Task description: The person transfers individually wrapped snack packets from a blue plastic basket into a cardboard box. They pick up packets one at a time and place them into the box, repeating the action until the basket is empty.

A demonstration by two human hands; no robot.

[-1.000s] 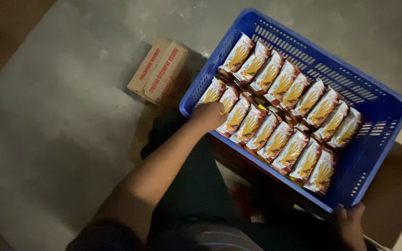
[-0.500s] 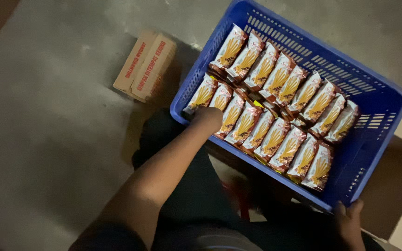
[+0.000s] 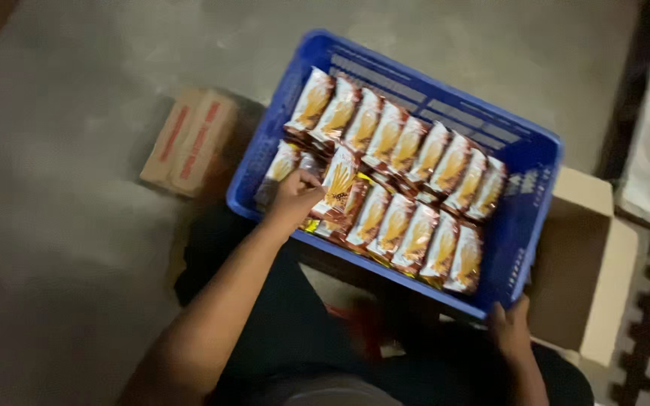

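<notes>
A: Well, the left hand (image 3: 295,197) is pinched closed on one snack packet (image 3: 338,180), which stands tilted at the near-left end of the front row in the blue crate (image 3: 524,218).

B: And the right hand (image 3: 511,331)?

A: It is curled over the crate's near corner, gripping the rim. The crate seems to rest across the person's lap, with an open cardboard box (image 3: 588,271) just beside it on the right.

B: How would that packet best be handled?

A: Judging by the rows of packets (image 3: 408,143), each one stands on edge and overlaps its neighbour. The lifted packet should lean the same way and sit snug against the next one, not flat across the others. A light grip by the upper edge would keep it from crushing.

B: Anything else nearby?

A: A closed carton (image 3: 189,140) lies on the concrete floor (image 3: 62,248), left of the crate and apart from it.
</notes>
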